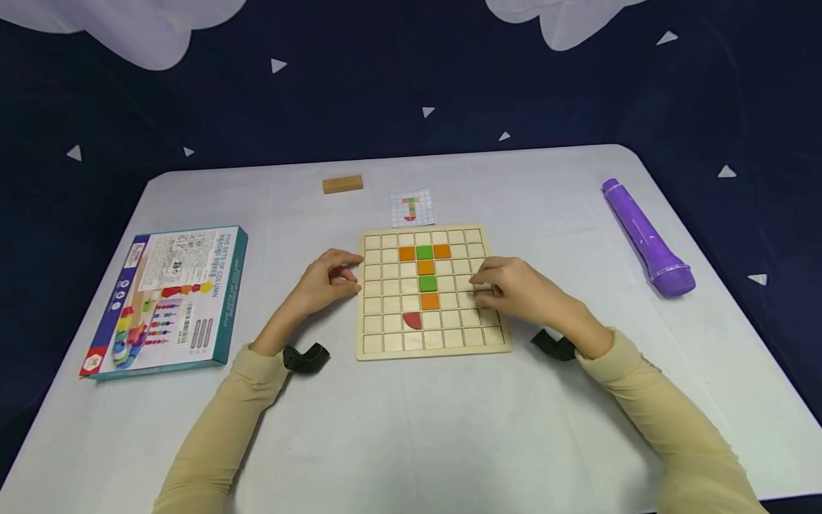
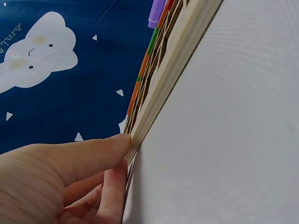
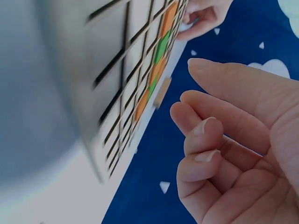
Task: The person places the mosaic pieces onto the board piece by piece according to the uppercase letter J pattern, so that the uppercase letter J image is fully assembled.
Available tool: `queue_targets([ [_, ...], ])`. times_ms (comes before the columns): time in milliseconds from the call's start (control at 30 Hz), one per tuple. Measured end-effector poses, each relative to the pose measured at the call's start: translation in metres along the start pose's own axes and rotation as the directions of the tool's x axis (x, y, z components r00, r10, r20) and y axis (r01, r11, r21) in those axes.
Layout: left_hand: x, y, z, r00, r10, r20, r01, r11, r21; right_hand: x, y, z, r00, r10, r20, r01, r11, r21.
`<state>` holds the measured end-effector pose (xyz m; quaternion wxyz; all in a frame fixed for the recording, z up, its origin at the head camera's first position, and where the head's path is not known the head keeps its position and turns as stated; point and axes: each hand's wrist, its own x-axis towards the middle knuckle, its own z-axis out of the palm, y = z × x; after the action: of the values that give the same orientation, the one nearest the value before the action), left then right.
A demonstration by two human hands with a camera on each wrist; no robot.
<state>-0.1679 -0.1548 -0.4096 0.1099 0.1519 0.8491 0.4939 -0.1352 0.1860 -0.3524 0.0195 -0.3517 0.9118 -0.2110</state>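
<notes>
A wooden grid board (image 1: 392,347) lies flat on the table. On it, orange and green square tiles form a T shape, with an orange tile (image 1: 429,300) at the bottom of the stem. Below and left of that sits a red quarter-circle piece (image 1: 412,320). My left hand (image 1: 324,280) rests its thumb and fingertips against the board's left edge, spaced apart along it. Over the board's right side hovers my right hand (image 1: 523,289), fingers loosely curled. The right wrist view shows nothing between its thumb (image 3: 219,72) and fingers.
Behind the board lies a small pattern card (image 1: 420,214) showing a similar figure. A wooden block (image 1: 342,185) is at the back. On the left is a boxed toy set (image 1: 170,300), on the right a purple microphone-shaped object (image 1: 645,235). Black wrist devices jut out beneath both wrists.
</notes>
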Motion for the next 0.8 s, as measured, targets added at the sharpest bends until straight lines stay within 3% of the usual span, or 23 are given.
queue_targets([
  [367,0.000,0.001,0.000,1.000,-0.008,0.002,0.008,1.000,-0.001,-0.022,0.027,-0.008,0.997,0.062,-0.049,-0.066,0.995,-0.076],
  [800,0.000,0.001,0.000,1.000,-0.010,0.009,0.010,1.000,0.002,-0.038,0.056,-0.017,0.996,-0.008,-0.083,-0.001,0.993,-0.114],
])
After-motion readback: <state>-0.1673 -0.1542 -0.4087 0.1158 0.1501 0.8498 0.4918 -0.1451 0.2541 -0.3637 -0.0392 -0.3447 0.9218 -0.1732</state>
